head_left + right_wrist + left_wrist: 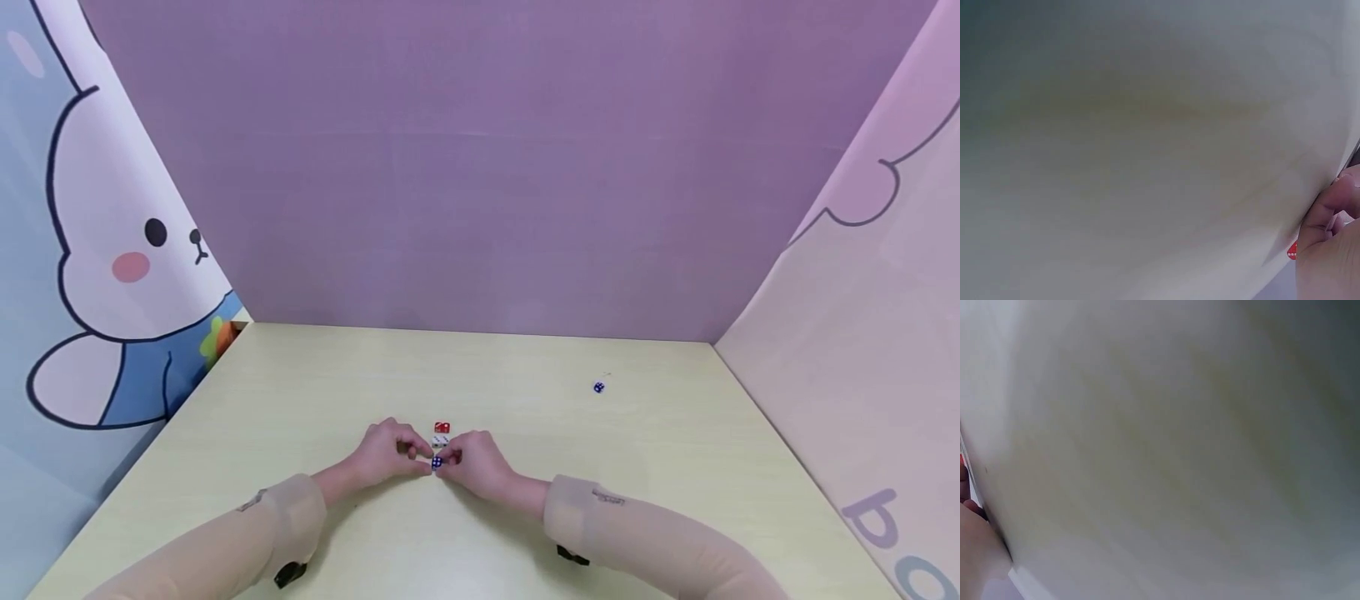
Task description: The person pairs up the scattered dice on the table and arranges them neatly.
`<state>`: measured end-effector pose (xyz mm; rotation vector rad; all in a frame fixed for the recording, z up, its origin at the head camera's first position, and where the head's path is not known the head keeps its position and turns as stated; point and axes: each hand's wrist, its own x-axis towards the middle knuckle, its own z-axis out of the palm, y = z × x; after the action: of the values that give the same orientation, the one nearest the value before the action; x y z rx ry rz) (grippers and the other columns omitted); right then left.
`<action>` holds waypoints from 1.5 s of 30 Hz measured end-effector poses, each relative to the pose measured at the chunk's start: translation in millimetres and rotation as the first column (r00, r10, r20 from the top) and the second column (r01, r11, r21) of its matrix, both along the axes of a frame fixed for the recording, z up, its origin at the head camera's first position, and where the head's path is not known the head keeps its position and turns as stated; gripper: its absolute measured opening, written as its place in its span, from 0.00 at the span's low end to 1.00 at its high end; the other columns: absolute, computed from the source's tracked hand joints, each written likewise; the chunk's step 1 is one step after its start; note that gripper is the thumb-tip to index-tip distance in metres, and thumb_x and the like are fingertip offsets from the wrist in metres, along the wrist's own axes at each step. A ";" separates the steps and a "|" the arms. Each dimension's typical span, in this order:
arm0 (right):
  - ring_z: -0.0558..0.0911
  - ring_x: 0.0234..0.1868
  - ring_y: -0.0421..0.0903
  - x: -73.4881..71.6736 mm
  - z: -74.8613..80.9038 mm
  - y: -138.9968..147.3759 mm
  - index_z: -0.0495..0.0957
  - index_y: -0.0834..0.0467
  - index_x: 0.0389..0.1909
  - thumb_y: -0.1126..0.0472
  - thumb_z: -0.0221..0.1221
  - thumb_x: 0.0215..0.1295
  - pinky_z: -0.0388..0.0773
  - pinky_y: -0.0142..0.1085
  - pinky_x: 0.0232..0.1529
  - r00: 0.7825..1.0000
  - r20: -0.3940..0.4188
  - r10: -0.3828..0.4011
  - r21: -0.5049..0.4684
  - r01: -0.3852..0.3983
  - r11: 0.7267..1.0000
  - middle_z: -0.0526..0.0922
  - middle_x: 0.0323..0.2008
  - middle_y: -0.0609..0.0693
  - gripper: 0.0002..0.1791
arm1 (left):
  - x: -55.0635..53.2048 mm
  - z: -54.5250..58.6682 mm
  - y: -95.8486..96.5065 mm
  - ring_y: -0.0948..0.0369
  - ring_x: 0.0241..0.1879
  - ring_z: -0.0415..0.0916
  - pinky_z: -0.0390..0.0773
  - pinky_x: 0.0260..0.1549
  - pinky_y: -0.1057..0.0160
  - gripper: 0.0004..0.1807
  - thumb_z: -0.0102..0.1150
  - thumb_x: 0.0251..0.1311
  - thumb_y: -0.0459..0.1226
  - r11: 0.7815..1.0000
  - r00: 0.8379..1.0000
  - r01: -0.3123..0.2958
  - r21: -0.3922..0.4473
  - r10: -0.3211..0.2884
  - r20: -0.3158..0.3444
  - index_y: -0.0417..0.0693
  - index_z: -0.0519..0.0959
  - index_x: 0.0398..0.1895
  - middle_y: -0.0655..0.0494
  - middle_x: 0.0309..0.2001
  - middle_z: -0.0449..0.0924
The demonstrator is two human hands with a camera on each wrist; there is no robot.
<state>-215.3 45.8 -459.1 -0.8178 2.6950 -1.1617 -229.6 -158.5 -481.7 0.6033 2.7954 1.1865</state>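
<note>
A blue die point(437, 462) with white pips sits between the fingertips of both hands, low over the table. The left hand point(390, 452) holds it from the left with thumb and forefinger, and the right hand point(476, 463) pinches it from the right. Just beyond it are a white die point(440, 441) and, behind that, a red die point(442, 427), lined up in a row. In the right wrist view, part of the red die point(1292, 252) shows beside the right hand point(1329, 244). Only a sliver of the left hand point(979, 550) appears in the left wrist view.
Another blue die point(598, 387) lies farther back on the right of the pale wooden table point(675, 467). A purple panel point(480, 167) stands along the back edge. Printed panels flank both sides, the left one with a cartoon rabbit point(135, 225).
</note>
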 end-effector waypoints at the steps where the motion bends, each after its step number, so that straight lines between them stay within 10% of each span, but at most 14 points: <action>1: 0.69 0.17 0.31 0.1 0.5 -0.8 0.85 0.59 0.29 0.66 0.69 0.50 0.69 0.24 0.23 1.000 0.001 -0.004 0.002 0.004 1.000 0.77 0.16 0.40 0.05 | 0.0 -0.2 0.1 0.65 0.29 0.63 0.58 0.35 0.63 0.10 0.75 0.39 0.51 1.000 1.000 0.001 0.000 -0.001 -0.002 0.70 0.84 0.27 0.72 0.22 0.74; 31: 0.71 0.15 0.35 1.1 1.5 20.5 0.82 0.62 0.33 0.65 0.68 0.51 0.73 0.26 0.29 0.995 0.101 -0.027 -0.034 0.030 0.999 0.77 0.19 0.44 0.09 | 1.2 3.1 4.7 0.65 0.30 0.64 0.57 0.37 0.61 0.09 0.74 0.41 0.49 1.000 1.000 0.004 -0.005 -0.004 0.002 0.67 0.84 0.28 0.70 0.23 0.75; 45: 0.74 0.29 0.31 3.2 2.0 30.9 0.82 0.58 0.45 0.63 0.64 0.57 0.73 0.25 0.34 0.992 0.050 0.114 0.038 -0.116 0.993 0.82 0.31 0.42 0.14 | 1.1 1.7 1.7 0.66 0.31 0.63 0.54 0.39 0.58 0.12 0.73 0.42 0.50 0.999 0.999 0.020 -0.038 -0.021 -0.034 0.68 0.85 0.33 0.74 0.24 0.75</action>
<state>-212.0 76.6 -457.1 -0.9135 2.5866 -1.0838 -228.5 -156.8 -480.0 0.6535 2.8256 1.1281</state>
